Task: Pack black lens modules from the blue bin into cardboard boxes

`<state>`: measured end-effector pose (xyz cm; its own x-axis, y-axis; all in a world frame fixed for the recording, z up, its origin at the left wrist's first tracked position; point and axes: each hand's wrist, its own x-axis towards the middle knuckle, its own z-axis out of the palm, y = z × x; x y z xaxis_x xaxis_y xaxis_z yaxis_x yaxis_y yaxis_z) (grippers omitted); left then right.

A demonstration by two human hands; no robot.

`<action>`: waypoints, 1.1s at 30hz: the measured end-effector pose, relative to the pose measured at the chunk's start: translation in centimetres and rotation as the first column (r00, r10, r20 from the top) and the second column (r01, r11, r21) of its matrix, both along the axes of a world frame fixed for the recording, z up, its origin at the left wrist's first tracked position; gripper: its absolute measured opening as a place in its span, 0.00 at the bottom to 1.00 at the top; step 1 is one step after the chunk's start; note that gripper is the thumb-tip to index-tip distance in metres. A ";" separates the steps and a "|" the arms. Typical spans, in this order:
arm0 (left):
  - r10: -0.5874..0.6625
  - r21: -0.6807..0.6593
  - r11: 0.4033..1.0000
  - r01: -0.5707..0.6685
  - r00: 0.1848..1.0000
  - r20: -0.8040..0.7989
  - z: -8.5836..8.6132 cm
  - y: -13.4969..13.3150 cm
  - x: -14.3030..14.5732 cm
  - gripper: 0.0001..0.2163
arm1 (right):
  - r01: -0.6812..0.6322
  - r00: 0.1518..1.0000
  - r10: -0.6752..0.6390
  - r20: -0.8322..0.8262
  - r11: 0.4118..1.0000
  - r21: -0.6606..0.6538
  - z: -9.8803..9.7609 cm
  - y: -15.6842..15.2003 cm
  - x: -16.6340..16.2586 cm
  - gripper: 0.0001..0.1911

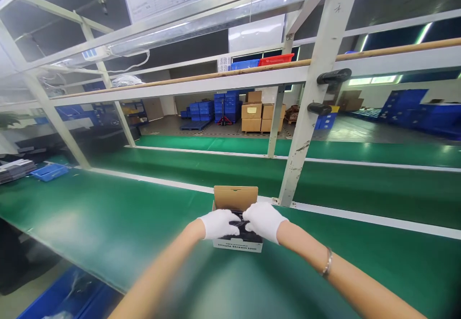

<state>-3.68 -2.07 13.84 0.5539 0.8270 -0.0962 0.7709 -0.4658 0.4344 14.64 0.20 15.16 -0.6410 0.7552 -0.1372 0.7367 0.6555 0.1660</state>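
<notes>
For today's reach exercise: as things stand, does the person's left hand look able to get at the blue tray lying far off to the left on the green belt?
Probably not. The left hand is on the dark item in the open box, and the blue tray lies well beyond that arm's stretch, though the belt between is bare.

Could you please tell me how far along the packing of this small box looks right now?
Done: the small box stands on the green belt, lid flap up. In hand: the left hand and right hand, both gloved, press a black item into it. Left: the lid is not closed.
</notes>
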 end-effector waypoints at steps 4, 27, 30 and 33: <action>-0.013 0.023 1.000 0.020 0.966 -0.259 -2.0 0.3 0.5 0.12 | 0.013 0.993 -0.006 0.120 0.998 -0.058 -2.6 0.1 -2.0 0.09; -0.151 0.396 0.897 0.196 0.978 -0.142 -8.4 -6.1 10.6 0.16 | 0.450 0.868 -0.465 -0.176 0.885 -0.120 -4.9 -6.6 20.4 0.11; -0.160 0.375 0.907 0.190 0.981 -0.111 -12.1 -5.5 12.3 0.14 | 0.575 0.803 -0.575 -0.157 0.817 -0.051 -3.1 -4.1 25.7 0.07; -0.192 0.400 0.895 0.198 0.980 -0.057 -13.2 -5.1 13.7 0.15 | 0.660 0.738 -0.643 -0.207 0.751 0.018 -0.9 -0.5 27.4 0.05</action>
